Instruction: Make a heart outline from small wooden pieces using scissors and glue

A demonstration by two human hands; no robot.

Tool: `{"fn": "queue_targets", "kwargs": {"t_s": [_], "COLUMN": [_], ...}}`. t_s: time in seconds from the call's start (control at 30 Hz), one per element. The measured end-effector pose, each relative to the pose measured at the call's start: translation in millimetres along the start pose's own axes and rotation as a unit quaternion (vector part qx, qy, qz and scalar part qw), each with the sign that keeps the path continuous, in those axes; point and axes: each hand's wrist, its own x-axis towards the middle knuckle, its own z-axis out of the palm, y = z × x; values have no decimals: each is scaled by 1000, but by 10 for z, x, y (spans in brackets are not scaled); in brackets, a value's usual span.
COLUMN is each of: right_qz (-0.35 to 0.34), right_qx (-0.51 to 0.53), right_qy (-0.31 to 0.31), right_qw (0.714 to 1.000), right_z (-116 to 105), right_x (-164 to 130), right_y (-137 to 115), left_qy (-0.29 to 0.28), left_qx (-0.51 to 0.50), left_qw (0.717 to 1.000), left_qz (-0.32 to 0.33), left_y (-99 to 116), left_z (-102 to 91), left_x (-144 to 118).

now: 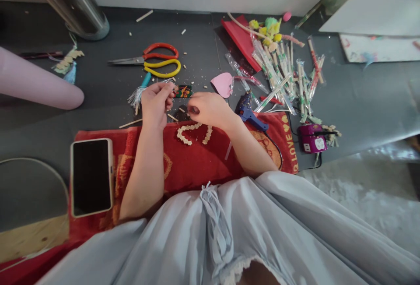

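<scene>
My left hand [155,101] is closed in a pinch at the left end of a small dark piece with a bright flower pattern [183,91]. My right hand [210,107] curls its fingers beside the right end of that piece; its fingertips are partly hidden, and I cannot tell what they hold. Below the hands, a curved pale beaded-looking strip [183,134] rests on the red towel [197,167]. A turquoise-topped tassel [146,79] with white threads lies just left of my left hand. Short pale stick pieces [172,117] are scattered around.
Scissors [154,61] with red and yellow handles lie behind my hands. To the right are a pink heart [222,84], a blue glue gun [251,114], several wrapped sticks [278,70] and a purple power socket [313,138]. A phone [92,177] rests at the left.
</scene>
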Motion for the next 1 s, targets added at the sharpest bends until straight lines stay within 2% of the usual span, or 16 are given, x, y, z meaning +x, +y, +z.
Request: {"fn": "queue_targets", "kwargs": {"t_s": [0.1, 0.2, 0.33, 0.77, 0.87, 1.0], "right_qz": [2, -6, -15, 1, 7, 8], "right_qx": [29, 30, 0, -29, 11, 106], "right_qy": [21, 10, -13, -20, 9, 124], "right_qw": [999, 999, 1000, 999, 1000, 987], "right_z": [-28, -26, 25, 46, 40, 18], "right_x": [-2, -6, -3, 21, 21, 17], "right_y": [70, 92, 59, -34, -15, 70], "left_qy": [-13, -12, -12, -14, -20, -40], "left_qx": [29, 37, 40, 36, 32, 26], "left_qw": [999, 999, 999, 999, 999, 999], "left_qz": [-9, -13, -17, -13, -9, -11], "left_y": [1, 7, 3, 2, 1, -14], "left_z": [9, 15, 9, 12, 13, -6], "left_x": [-7, -13, -11, -22, -21, -15]}}
